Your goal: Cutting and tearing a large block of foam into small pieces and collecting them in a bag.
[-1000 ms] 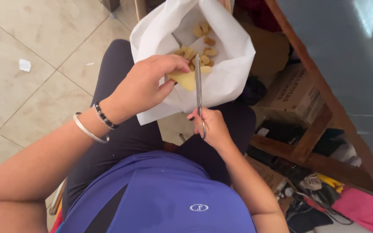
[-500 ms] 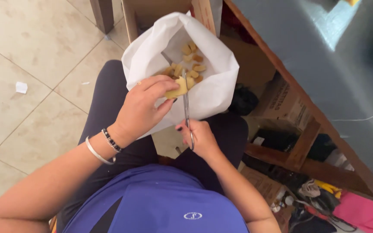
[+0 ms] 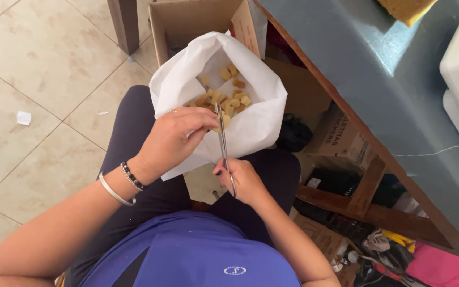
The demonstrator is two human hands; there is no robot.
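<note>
Cutting: we hold a small yellow piece over the mouth of the white bag, with the scissors at it, blades nearly upright and their tips down among the cut bits.

Yellow piece: it sits at our left fingertips, just inside the near rim of the bag; it shows smaller than half a second ago, when a broader pale slab stood clear of the fingers, so we judge more of it has been snipped off.

Left hand: clenched on the yellow piece from the left, thumb and fingers pinching it, wrist with a silver bangle and a dark bead bracelet.

Right hand: grasping the scissors by the handles, below the near edge of the bag; how far apart the blades stand we cannot tell.

Cut bits: a loose heap of tan chunks lies at the bottom of the bag, toward its far side.

Bag: it rests open on our lap, against our dark trousers; against the earlier views it sits lower and nearer the middle, a shift of our head as much as of the bag.

Around: a cardboard box stands just beyond the bag on the tiled floor, and a grey tabletop edge runs down the right.
</note>
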